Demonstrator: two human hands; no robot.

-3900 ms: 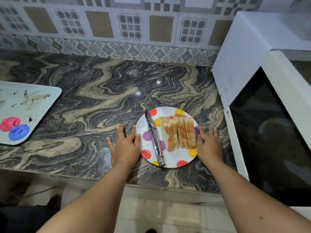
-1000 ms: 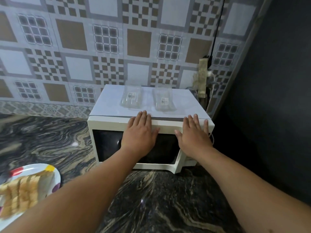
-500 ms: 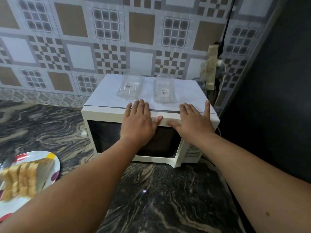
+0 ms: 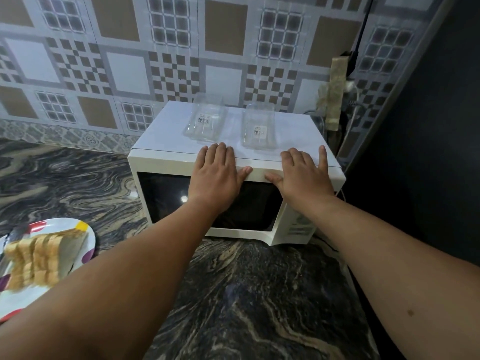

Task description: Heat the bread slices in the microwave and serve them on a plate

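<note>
- The counter (image 4: 249, 302) is dark marbled stone with tan swirls, running from the tiled wall to the near edge of view.
- The microwave (image 4: 166, 162) stands on it at about 12 o'clock, white, its door shut, back against the wall.
- The plate (image 4: 89, 239) lies on the counter at about 9 o'clock, white with coloured dots, partly cut off by the left edge of view, well apart from the microwave.
</note>
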